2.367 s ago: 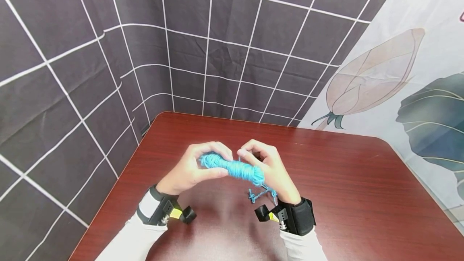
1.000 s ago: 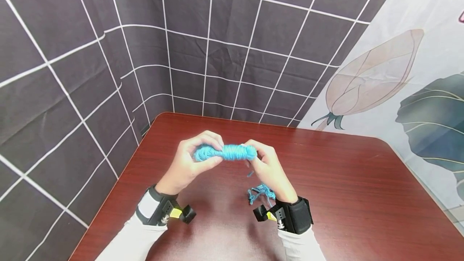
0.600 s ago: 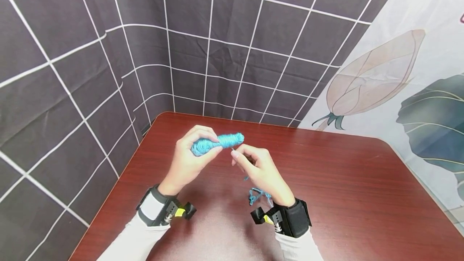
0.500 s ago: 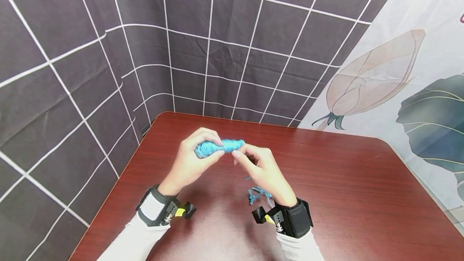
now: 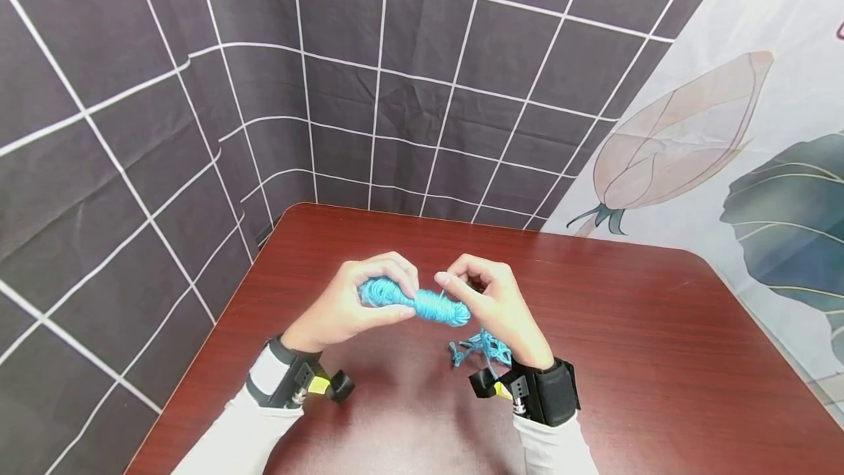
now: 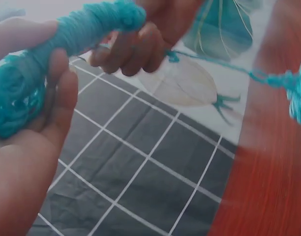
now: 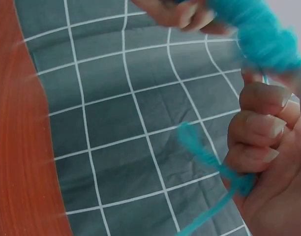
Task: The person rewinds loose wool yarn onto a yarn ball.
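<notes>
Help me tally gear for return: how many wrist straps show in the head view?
2: one wrist strap just below the left hand, which grips the blue yarn bundle; a second strap just below the right hand. The white sleeves could hide others.

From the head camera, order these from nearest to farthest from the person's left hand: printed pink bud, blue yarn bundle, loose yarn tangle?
1. Blue yarn bundle: held in the left hand.
2. Loose yarn tangle: right and lower.
3. Printed pink bud: farther right, on the backdrop.
</notes>
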`<state>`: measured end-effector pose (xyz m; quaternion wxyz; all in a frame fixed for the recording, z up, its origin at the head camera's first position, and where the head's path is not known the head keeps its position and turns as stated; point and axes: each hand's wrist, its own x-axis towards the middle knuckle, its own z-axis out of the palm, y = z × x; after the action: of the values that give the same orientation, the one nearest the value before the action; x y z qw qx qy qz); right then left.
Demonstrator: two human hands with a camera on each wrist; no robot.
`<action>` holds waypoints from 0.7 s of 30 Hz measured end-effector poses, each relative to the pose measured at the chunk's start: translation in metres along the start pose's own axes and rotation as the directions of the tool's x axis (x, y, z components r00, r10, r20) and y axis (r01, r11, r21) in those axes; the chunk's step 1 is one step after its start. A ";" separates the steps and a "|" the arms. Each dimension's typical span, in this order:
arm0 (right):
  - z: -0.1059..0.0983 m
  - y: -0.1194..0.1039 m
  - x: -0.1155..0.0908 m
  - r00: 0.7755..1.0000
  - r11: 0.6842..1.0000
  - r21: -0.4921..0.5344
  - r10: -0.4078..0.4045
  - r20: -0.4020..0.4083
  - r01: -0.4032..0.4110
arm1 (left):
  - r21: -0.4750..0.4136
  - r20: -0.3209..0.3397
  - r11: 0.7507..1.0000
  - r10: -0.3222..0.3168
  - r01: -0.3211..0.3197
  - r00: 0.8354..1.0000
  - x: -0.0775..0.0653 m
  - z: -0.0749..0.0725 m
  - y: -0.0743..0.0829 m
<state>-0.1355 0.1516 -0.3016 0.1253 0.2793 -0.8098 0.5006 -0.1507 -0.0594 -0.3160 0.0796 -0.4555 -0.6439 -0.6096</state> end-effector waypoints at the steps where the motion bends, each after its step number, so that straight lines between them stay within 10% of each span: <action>1: 0.000 0.000 0.000 1.000 1.000 0.006 0.000 0.007 0.000 | -0.033 -0.018 0.999 -0.003 0.003 1.000 0.000 0.000 -0.001; 5: 0.005 0.002 0.002 1.000 1.000 0.002 -0.013 0.009 0.013 | -0.121 -0.181 0.991 -0.073 0.052 0.981 -0.002 -0.002 -0.007; 12: 0.019 0.011 0.002 0.997 0.999 0.001 -0.039 0.064 0.039 | -0.002 -0.459 0.992 -0.110 0.123 0.882 -0.004 -0.004 -0.025; 21: 0.018 0.025 0.000 0.997 0.997 -0.023 -0.073 0.037 0.074 | 0.263 -0.369 0.956 -0.024 0.129 0.929 -0.006 -0.002 -0.035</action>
<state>-0.1487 0.1440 -0.3285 0.1325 0.3163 -0.8071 0.4807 -0.1722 -0.0583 -0.3447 0.2370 -0.2937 -0.7158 -0.5876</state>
